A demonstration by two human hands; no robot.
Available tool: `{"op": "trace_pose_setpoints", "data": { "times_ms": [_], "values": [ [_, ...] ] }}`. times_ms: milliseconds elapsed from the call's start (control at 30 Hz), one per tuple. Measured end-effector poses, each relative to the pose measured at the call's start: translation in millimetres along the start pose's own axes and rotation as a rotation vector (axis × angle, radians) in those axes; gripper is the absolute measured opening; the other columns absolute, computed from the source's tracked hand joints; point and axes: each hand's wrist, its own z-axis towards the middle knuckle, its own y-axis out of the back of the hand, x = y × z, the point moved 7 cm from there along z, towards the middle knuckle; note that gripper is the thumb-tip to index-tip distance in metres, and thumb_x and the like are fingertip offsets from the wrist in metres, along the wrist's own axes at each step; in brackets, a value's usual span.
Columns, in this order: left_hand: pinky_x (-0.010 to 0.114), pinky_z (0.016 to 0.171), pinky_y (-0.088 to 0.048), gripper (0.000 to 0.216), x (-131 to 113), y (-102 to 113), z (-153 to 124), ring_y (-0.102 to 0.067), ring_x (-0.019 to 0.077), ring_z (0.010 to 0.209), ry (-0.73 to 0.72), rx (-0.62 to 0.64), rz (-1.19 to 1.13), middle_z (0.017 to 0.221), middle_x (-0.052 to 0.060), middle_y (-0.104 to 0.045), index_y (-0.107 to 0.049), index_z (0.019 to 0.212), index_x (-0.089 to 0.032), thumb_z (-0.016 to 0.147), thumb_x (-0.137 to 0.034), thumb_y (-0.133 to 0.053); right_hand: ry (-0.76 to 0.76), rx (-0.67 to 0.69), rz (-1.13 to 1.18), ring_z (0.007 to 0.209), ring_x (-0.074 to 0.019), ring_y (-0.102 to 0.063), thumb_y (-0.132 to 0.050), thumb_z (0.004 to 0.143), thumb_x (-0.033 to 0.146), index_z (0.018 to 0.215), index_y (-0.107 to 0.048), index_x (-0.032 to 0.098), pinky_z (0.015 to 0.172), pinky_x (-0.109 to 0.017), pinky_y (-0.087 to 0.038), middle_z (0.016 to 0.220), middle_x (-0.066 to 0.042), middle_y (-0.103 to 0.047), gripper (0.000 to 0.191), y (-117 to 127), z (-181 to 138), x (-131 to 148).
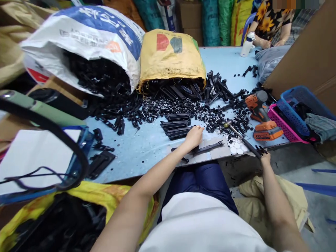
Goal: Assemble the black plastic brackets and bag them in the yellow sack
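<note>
My left hand [193, 137] reaches onto the light blue table [141, 150], fingers curled against a stack of long black plastic strips [175, 126]. A single black strip [208, 147] lies on a pale board just in front of that hand. My right hand [265, 158] is closed round the black handle of a small hammer [243, 139], whose brass head rests among loose small black clips with nails [223, 119]. White round pads [238, 147] lie beside the hammer shaft.
A white sack [86, 38] and a yellow sack [170, 52] spill black parts at the back. An orange cordless drill [259, 115] stands at the right beside pink and blue baskets [296, 108]. Another person sits at the far end [273, 24].
</note>
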Motion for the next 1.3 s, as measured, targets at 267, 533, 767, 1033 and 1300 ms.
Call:
{"op": "trace_pose_setpoints", "data": {
  "times_ms": [267, 533, 767, 1033, 1300],
  "values": [
    [0.032, 0.080, -0.043, 0.028, -29.7, -22.4, 46.5, -0.056, 0.0220, 0.096, -0.138, 0.120, 0.092, 0.096, 0.015, -0.060, -0.060, 0.093, -0.009, 0.084, -0.001, -0.034, -0.040, 0.417, -0.070, 0.056, -0.0182, -0.059, -0.053, 0.059, 0.018, 0.058, -0.065, 0.017, 0.056, -0.029, -0.047, 0.059, -0.005, -0.064, 0.012, 7.9, -64.7, 10.0],
    [0.032, 0.079, -0.044, 0.025, -19.3, -15.2, 31.5, -0.055, 0.0228, 0.097, -0.106, 0.105, 0.099, 0.096, 0.015, -0.060, -0.058, 0.096, -0.008, 0.086, -0.004, -0.035, 0.419, 0.416, 0.342, 0.067, -0.0171, -0.062, -0.062, 0.066, 0.048, 0.087, -0.066, 0.018, 0.067, -0.033, -0.052, 0.079, -0.005, -0.067, 0.037, -26.8, -87.4, 169.5],
    [0.032, 0.081, -0.045, 0.024, 45.2, 34.8, -48.5, -0.056, 0.0190, 0.090, 0.073, -0.364, -0.075, 0.093, 0.010, -0.059, -0.057, 0.097, -0.014, 0.091, -0.016, -0.034, 0.817, 0.248, 0.221, 0.083, -0.0206, -0.061, -0.049, 0.080, 0.040, 0.079, -0.062, 0.019, 0.080, -0.038, -0.048, 0.087, -0.008, -0.066, 0.025, -119.3, -76.7, 246.9],
    [0.031, 0.075, -0.048, 0.023, 90.4, 26.5, -140.6, -0.059, 0.0193, 0.084, 0.232, -0.375, -0.071, 0.086, 0.008, -0.061, -0.056, 0.097, -0.016, 0.091, -0.020, -0.034, 1.006, 0.186, -0.151, 0.093, -0.0250, -0.056, -0.050, 0.080, 0.030, 0.098, -0.059, 0.017, 0.082, -0.041, -0.045, 0.096, -0.012, -0.061, 0.024, -131.1, -67.9, 230.1],
    [0.033, 0.070, -0.047, 0.027, 69.0, 11.3, -121.8, -0.057, 0.0213, 0.078, 0.044, -0.245, 0.164, 0.078, 0.011, -0.059, -0.057, 0.094, -0.011, 0.091, -0.013, -0.030, 0.840, 0.214, -0.052, 0.058, -0.0177, -0.055, -0.054, 0.077, 0.048, 0.080, -0.054, 0.019, 0.058, -0.032, -0.046, 0.064, -0.003, -0.058, 0.030, -116.6, -72.3, 237.1]
  ]
}}
